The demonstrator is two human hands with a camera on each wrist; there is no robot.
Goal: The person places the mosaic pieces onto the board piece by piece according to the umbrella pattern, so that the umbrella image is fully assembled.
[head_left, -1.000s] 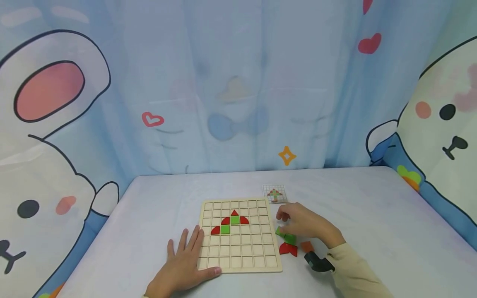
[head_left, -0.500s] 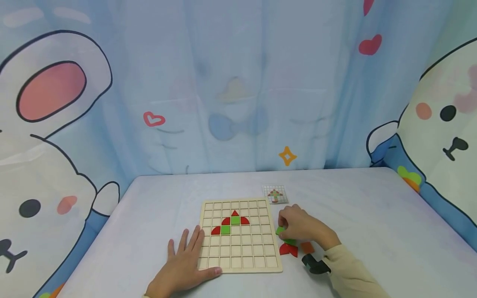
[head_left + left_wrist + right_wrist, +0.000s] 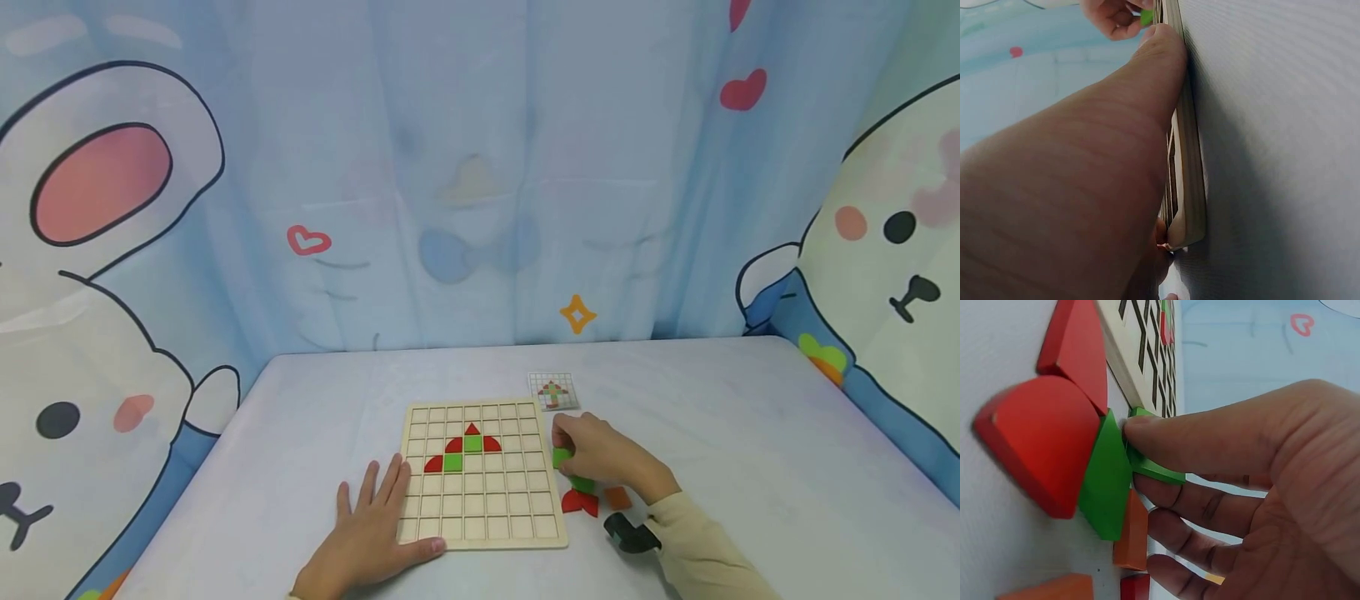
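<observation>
My left hand [image 3: 367, 525] rests with spread fingers against the left side of a wooden grid board [image 3: 495, 504], its thumb on the front edge. Red and green pieces sit in some of the board's cells, including a green square [image 3: 472, 443] below a red triangle [image 3: 472, 429]. Just right of the board, my right hand [image 3: 607, 454] pinches a green block [image 3: 1157, 467] between thumb and index finger, the other fingers loosely bent. Beside it on the table lie another green block [image 3: 1105, 484] and two red rounded pieces [image 3: 1041, 440].
A small card [image 3: 553, 385] printed with a coloured grid picture lies behind the board's right corner. Orange blocks [image 3: 1130, 534] lie near the right hand, with a red block [image 3: 1135, 587] close by. A cartoon curtain [image 3: 465, 167] hangs behind the white table [image 3: 720, 400].
My right hand's fingers have come down and together on the green block, which has shifted slightly left toward the board. The left hand has stayed put.
</observation>
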